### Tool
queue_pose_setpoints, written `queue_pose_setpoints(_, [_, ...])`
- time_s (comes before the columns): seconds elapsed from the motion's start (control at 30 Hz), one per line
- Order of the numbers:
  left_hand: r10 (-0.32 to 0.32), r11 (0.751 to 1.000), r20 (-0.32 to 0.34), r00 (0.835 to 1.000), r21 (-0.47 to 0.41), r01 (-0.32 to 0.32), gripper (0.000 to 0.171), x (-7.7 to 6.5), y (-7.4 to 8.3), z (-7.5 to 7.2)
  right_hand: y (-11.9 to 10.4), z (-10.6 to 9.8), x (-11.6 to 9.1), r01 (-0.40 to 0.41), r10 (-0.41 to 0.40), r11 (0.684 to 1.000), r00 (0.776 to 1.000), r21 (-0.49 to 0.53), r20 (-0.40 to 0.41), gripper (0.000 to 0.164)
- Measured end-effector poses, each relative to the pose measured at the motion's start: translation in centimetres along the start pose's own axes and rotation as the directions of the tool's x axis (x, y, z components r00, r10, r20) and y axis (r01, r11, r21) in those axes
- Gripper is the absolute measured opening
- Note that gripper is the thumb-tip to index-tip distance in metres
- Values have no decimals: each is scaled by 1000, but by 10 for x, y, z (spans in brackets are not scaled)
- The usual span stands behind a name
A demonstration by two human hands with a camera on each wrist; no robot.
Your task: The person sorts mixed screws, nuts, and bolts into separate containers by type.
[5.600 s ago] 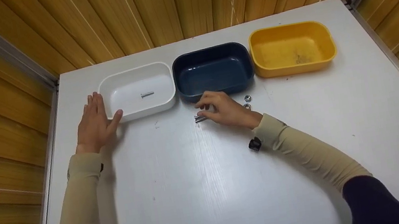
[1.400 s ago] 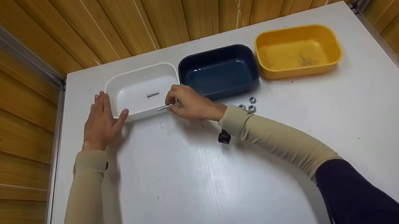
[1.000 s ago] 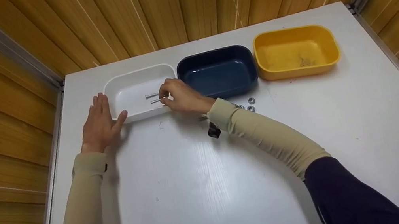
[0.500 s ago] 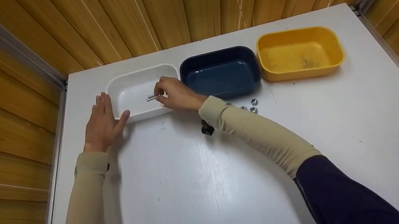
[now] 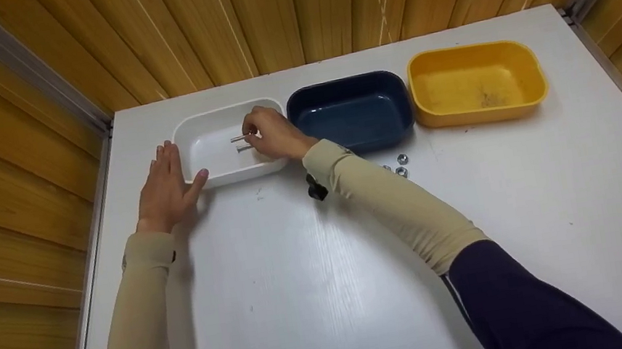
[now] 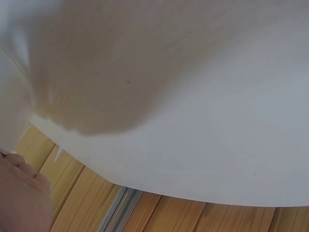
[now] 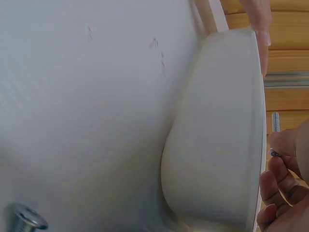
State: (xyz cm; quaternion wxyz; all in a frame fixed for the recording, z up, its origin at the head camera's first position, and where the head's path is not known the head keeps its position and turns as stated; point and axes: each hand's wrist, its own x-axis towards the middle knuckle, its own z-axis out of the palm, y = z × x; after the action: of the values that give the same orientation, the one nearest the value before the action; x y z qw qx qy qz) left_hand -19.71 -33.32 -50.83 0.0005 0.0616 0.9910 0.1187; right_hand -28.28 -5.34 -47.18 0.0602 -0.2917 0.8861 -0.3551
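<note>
Wood-panelled walls (image 5: pixel 321 4) are ranged around a white tabletop (image 5: pixel 281 304), and attention is drawn to the right hand (image 5: pixel 275 132): a threaded bolt (image 5: pixel 240 138) is pinched between thumb and fingers, held over the white tray (image 5: pixel 248 173). Its shank is pointed leftward, toward the left hand (image 5: pixel 164 188), whose straight fingers are laid along the tray's left side. Just below it in the head view, nearer the right hand, a second bolt (image 5: pixel 243 148) is seen, roughly parallel, its right end covered. Farther right, a navy tray (image 5: pixel 349 121) and yellow tray (image 5: pixel 476 116) are lined up; nuts (image 5: pixel 402 172) are grouped in front, and a flat-headed bolt (image 7: pixel 30 216) is caught by the right wrist view.
</note>
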Motion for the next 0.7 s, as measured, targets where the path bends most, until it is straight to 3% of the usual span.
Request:
queue_pose_setpoints(0.4, [3, 1000, 8, 1000, -12, -3, 106, 1, 1, 2, 0, -7, 7, -71, 72, 997, 996, 9, -53, 20])
queue_pose_setpoints(0.7, [10, 1000, -7, 1000, -20, -10, 105, 0, -1, 1, 0, -5, 11, -36, 36, 999, 997, 7, -69, 27])
